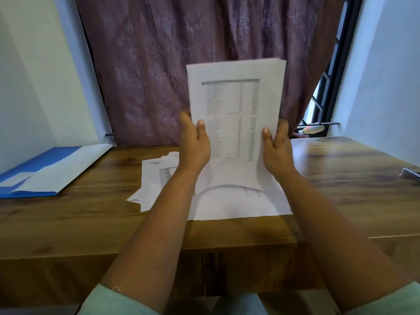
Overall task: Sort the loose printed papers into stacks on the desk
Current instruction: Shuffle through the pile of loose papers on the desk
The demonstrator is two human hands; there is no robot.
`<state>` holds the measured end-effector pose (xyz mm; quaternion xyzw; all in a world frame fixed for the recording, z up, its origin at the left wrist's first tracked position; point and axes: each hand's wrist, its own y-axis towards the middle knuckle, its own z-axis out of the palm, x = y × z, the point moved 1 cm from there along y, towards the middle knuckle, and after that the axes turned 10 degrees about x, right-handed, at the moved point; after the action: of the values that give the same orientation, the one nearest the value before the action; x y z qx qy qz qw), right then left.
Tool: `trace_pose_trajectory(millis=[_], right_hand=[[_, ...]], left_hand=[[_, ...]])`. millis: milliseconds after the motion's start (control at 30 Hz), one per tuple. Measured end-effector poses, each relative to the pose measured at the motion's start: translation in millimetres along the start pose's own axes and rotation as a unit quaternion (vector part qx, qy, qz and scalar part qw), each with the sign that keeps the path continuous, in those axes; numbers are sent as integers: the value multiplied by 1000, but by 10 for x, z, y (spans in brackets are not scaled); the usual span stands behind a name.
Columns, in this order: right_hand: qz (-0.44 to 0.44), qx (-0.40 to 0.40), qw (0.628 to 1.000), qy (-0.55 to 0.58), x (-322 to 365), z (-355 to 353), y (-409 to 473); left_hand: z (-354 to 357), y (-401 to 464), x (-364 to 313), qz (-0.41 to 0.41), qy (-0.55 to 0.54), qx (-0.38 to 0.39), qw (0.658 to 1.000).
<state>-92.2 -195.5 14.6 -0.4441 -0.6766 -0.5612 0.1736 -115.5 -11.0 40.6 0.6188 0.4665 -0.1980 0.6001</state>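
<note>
While both forearms reach fwd from pale green sleeves (106, 298), the left hand (196, 144) and right hand (276, 148) are set apart, each clamped on one side edge of an upright sheaf of white printed papers (236, 105), thumbs on the front, fingers behind. The sheaf's lower edge appears to rest on a flat pile of white sheets (238, 201) lying near the front edge of the brown wooden tabletop (91, 219); it bows slightly there. Just left of that pile, partly behind the left forearm, lies a looser, fanned group of printed pages (152, 180). Farther left, well apart, sits an open blue folder w/ white sheets (45, 171). Behind: a purple patterned curtain (159, 53) and a window grille (322, 87). Likely step: squaring the sheaf before stacking. Risks: grip is on the edges only, so inner sheets may slip out and mix w/ the pile beneath; tapping could shift that pile toward the tabletop's front edge.
</note>
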Motion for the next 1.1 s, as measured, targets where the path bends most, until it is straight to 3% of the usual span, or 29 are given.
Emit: trace_pose_trajectory(millis=[133, 200, 367, 433, 533, 567, 633, 700, 933, 1100], right_hand=[[114, 87, 989, -25, -299, 111, -284], [145, 121, 981, -47, -356, 158, -300], [177, 159, 969, -65, -162, 278, -128], [217, 236, 941, -112, -114, 370, -149], [222, 382, 849, -288, -47, 537, -274], [216, 399, 825, -338, -33, 589, -308], [203, 388, 810, -389, -19, 675, -339], [199, 379, 816, -388, 0, 723, -323], [215, 400, 861, -230, 70, 832, -213], [184, 394, 823, -366, -137, 1035, -50]], left_hand=[[88, -249, 443, -134, 60, 69, 987], [94, -340, 540, -152, 89, 97, 980], [-333, -252, 399, -189, 146, 84, 967], [-604, -289, 469, -257, 179, 121, 942], [-847, -440, 641, -318, 337, 228, 856], [-869, -473, 711, -324, 358, 234, 844], [-904, -519, 789, -330, 347, 222, 849], [-943, -521, 828, -340, 283, 183, 878], [-1035, -580, 1098, -322, 201, 51, 924], [-1078, -557, 1139, -299, 224, 6, 927]])
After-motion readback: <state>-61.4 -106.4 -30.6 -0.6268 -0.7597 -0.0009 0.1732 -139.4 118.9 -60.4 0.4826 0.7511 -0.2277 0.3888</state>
